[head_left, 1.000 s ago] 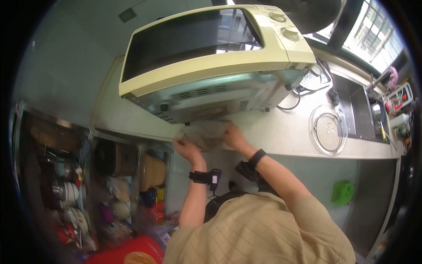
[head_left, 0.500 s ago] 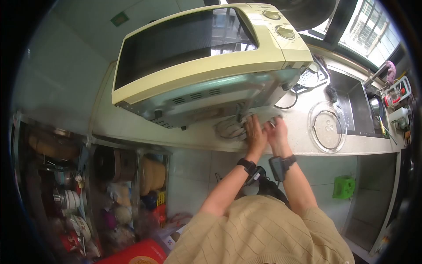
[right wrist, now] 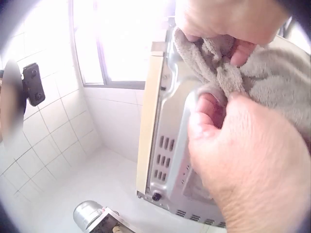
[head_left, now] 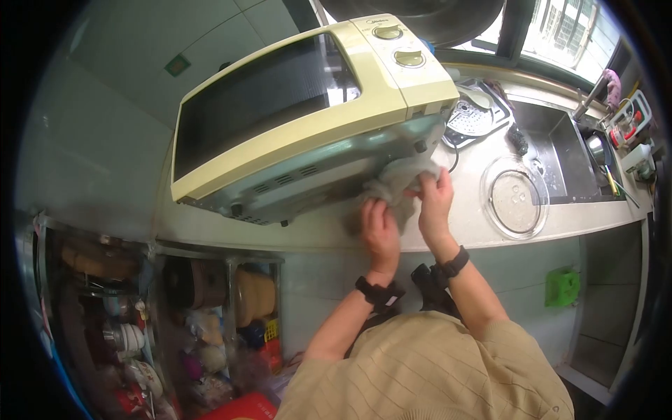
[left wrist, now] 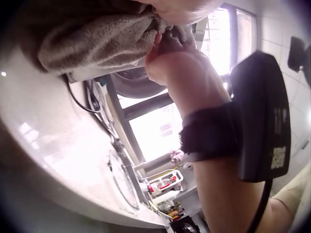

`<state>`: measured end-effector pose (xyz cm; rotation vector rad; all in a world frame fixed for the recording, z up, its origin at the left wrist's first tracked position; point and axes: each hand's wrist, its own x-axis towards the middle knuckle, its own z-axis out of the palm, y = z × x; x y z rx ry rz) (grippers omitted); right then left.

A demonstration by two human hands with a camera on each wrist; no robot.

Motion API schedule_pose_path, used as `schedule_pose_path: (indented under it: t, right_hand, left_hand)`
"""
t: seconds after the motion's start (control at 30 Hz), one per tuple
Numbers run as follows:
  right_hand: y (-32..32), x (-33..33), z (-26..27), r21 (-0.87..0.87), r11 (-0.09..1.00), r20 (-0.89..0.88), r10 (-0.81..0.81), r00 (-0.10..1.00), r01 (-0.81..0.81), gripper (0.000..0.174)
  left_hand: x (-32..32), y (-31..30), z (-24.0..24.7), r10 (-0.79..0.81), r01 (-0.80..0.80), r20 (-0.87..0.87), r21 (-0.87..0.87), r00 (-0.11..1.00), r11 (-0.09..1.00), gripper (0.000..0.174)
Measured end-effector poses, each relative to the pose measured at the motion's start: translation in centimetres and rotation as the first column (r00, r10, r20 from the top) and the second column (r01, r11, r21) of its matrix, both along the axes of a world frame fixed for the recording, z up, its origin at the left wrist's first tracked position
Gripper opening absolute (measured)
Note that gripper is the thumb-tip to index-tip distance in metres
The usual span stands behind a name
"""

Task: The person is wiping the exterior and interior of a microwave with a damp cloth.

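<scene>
A grey cloth [head_left: 392, 180] is bunched between both hands at the right end of the oven's underside. My left hand [head_left: 381, 234] grips its lower part with curled fingers, and my right hand [head_left: 435, 206] pinches its upper right part. In the right wrist view, folds of the cloth [right wrist: 282, 80] are squeezed between the right hand [right wrist: 252, 155] and the left hand [right wrist: 228, 17]. The cream oven [head_left: 301, 143] is tipped back over the counter, its metal underside showing vents and small feet. The left wrist view shows hanging cloth [left wrist: 102, 46].
On the counter [head_left: 462, 224], a round glass plate [head_left: 518, 201] lies right of the hands, beside the sink [head_left: 553, 150]. A black-and-white tray [head_left: 472, 115] sits behind. Shelves with pots and bowls [head_left: 129, 336] stand lower left; a green stool [head_left: 562, 287] is lower right.
Both hands first moved right along the oven's underside with the cloth. Lately the left hand has shifted slightly left and down, the cloth bunching up between the hands. The head view has shifted.
</scene>
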<state>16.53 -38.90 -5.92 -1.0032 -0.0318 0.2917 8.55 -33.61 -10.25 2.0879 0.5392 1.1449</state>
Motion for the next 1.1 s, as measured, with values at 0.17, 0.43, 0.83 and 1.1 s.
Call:
schedule_pose_path:
  t: [0.17, 0.43, 0.83, 1.1]
  right_hand:
    - [1.0, 3.3, -5.7, -0.411, 0.849, 0.463, -0.12, 0.878, 0.332, 0.013]
    - [0.0, 4.1, -5.6, -0.517, 0.817, 0.455, 0.008, 0.891, 0.257, 0.015]
    - [-3.0, 5.1, -3.5, -0.672, 0.662, 0.605, 0.232, 0.762, 0.332, 0.016]
    - [-2.4, 7.4, -6.0, -0.77, 0.583, 0.512, 0.32, 0.797, 0.26, 0.02]
  left_hand:
    - [4.1, -0.2, -2.2, -0.069, 0.063, 0.027, 0.183, 0.997, 0.981, 0.029]
    - [3.4, -0.4, -0.4, -0.006, 0.015, -0.058, 0.155, 0.998, 0.988, 0.029]
    - [3.0, -0.4, -0.4, 0.007, 0.017, -0.138, 0.176, 0.99, 0.984, 0.026]
    - [5.7, -0.4, 0.8, 0.128, -0.117, -0.02, 0.295, 0.992, 0.948, 0.029]
